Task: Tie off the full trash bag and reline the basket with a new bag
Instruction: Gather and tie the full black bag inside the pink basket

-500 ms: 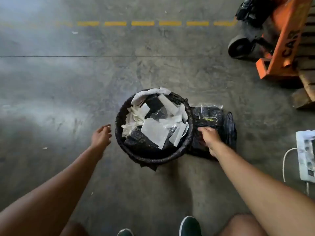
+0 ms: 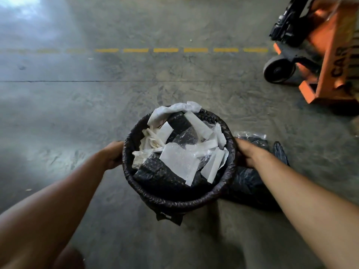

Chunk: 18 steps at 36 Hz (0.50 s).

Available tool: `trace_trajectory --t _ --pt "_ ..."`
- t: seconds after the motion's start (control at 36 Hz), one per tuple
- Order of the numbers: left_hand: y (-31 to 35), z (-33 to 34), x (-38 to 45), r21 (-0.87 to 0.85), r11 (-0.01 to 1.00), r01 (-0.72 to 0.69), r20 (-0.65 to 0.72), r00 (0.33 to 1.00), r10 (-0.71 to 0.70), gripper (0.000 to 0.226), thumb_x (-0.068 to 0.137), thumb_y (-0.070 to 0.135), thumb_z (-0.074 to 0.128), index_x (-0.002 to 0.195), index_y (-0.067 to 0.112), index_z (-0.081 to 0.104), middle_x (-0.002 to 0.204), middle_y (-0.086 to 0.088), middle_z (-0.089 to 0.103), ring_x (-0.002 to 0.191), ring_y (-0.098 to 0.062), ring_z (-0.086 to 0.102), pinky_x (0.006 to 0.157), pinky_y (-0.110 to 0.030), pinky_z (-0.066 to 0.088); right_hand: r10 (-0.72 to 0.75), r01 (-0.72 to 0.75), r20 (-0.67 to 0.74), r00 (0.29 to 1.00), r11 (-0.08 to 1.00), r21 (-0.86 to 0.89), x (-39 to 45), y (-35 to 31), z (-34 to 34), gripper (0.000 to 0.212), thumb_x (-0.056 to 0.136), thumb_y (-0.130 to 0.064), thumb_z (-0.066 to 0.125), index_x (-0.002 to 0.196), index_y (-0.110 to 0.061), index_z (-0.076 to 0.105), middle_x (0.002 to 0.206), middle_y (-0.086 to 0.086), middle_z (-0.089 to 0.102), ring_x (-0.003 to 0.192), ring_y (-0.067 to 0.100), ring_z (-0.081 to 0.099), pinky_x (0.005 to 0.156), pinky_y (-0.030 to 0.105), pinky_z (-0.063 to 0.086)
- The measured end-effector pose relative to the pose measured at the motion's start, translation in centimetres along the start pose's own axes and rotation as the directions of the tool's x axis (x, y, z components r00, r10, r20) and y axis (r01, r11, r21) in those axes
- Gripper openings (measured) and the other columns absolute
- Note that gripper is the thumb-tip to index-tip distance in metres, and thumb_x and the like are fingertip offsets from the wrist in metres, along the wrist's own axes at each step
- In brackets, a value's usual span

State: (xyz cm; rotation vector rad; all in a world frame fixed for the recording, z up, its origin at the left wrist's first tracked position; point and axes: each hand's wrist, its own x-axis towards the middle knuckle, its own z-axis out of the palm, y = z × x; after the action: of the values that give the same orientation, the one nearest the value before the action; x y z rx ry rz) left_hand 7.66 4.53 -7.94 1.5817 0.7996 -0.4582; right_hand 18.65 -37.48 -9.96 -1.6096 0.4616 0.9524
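Observation:
A round basket stands on the concrete floor, lined with a black trash bag (image 2: 174, 199) folded over its rim. It is full of white paper scraps and clear plastic (image 2: 178, 162). My left hand (image 2: 113, 154) grips the rim on the left side. My right hand (image 2: 245, 152) grips the rim on the right side. A pack of new black bags (image 2: 252, 183) in clear wrap lies on the floor just right of the basket, partly under my right forearm.
An orange pallet jack (image 2: 322, 61) with a black wheel stands at the upper right. A dashed yellow line (image 2: 180, 49) crosses the floor beyond the basket. Bare concrete spreads to the left and behind.
Both hands have closed in on the basket rim; the left came from the floor side, the right left the bag pack. The view has moved closer.

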Motion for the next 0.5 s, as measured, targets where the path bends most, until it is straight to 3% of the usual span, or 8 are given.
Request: trace_trajectory --t 0.08,0.14,0.19,0.22,0.31,0.39,0.44,0.5 --pt "1.4 -0.2 -0.3 -0.031 0.999 -0.04 -0.059 0.997 0.038 0.032 0.088 0.009 0.062 0.113 -0.01 0.066 0.116 -0.027 0.068 0.099 -0.036 0.065 0.095 -0.049 0.053 -0.057 0.056 -0.004 0.998 0.997 -0.046 -2.6 -1.4 0.7 0.05 0.084 -0.027 0.068 0.123 0.004 0.067 0.121 0.026 0.071 0.114 0.043 0.067 0.09 0.046 0.06" --pt "2.9 -0.1 -0.8 -0.157 0.983 -0.093 -0.072 0.994 0.083 0.046 0.083 0.02 0.066 0.12 -0.009 0.065 0.118 -0.023 0.07 0.102 -0.037 0.067 0.099 -0.052 0.054 -0.08 0.077 -0.027 0.996 0.993 -0.085 -3.5 -2.3 0.3 0.026 0.093 -0.019 0.058 0.099 0.003 0.072 0.093 0.021 0.076 0.08 0.033 0.074 0.063 0.033 0.062" --pt "4.4 -0.1 -1.1 -0.278 0.952 -0.127 -0.105 0.989 0.101 0.046 0.089 0.022 0.062 0.122 -0.009 0.063 0.117 -0.024 0.07 0.098 -0.037 0.071 0.087 -0.05 0.061 -0.093 0.091 -0.075 0.993 0.995 -0.032 -4.1 -3.5 -0.4 0.022 0.092 -0.021 0.054 0.073 -0.013 0.061 0.056 0.005 0.06 0.042 0.017 0.052 0.041 0.021 0.043" --pt "5.0 -0.3 -1.1 -0.304 0.944 -0.13 -0.101 0.989 0.104 0.045 0.092 0.023 0.058 0.124 -0.009 0.062 0.121 -0.026 0.069 0.103 -0.038 0.071 0.084 -0.049 0.062 -0.104 0.106 -0.104 0.989 0.994 0.01 -4.5 -4.2 -0.7 0.022 0.089 -0.023 0.054 0.068 -0.017 0.053 0.052 0.001 0.049 0.038 0.014 0.04 0.039 0.021 0.033" --pt "6.2 -1.0 -1.1 -0.221 0.967 -0.125 -0.007 0.992 0.127 0.067 0.08 0.04 0.073 0.131 -0.002 0.062 0.132 -0.025 0.065 0.124 -0.041 0.062 0.103 -0.054 0.052 -0.14 0.16 -0.16 0.977 0.979 0.124 -5.5 -5.9 -1.5 0.017 0.084 -0.027 0.057 0.072 -0.018 0.049 0.055 0.001 0.043 0.042 0.016 0.035 0.042 0.023 0.028" --pt "7.4 -0.5 -2.3 0.052 0.986 -0.158 0.039 0.987 0.156 0.065 0.072 0.054 0.083 0.114 0.005 0.074 0.112 -0.02 0.076 0.103 -0.035 0.073 0.095 -0.05 0.058 -0.155 0.155 -0.082 0.984 0.988 -0.001 -6.6 -6.8 -1.3 0.023 0.083 -0.035 0.069 0.085 -0.012 0.068 0.072 0.008 0.069 0.062 0.027 0.062 0.069 0.034 0.056" --pt "8.0 -0.1 -2.5 0.193 0.958 -0.21 -0.026 0.975 0.219 0.045 0.079 0.046 0.08 0.097 0.006 0.075 0.1 -0.018 0.078 0.085 -0.032 0.076 0.082 -0.045 0.063 -0.179 0.164 -0.123 0.976 0.978 -0.126 -6.6 -7.3 -0.8 0.033 0.075 -0.029 0.082 0.098 -0.007 0.074 0.091 0.018 0.075 0.082 0.032 0.069 0.087 0.051 0.057" --pt "8.5 0.2 -2.6 0.277 0.932 -0.235 -0.129 0.952 0.278 0.039 0.081 0.043 0.078 0.094 0.006 0.075 0.095 -0.02 0.078 0.085 -0.035 0.076 0.084 -0.052 0.062 -0.233 0.19 -0.235 0.944 0.963 -0.19 -6.8 -7.9 0.0 0.018 0.076 -0.021 0.082 0.087 -0.009 0.072 0.078 0.015 0.072 0.067 0.027 0.065 0.072 0.041 0.057"
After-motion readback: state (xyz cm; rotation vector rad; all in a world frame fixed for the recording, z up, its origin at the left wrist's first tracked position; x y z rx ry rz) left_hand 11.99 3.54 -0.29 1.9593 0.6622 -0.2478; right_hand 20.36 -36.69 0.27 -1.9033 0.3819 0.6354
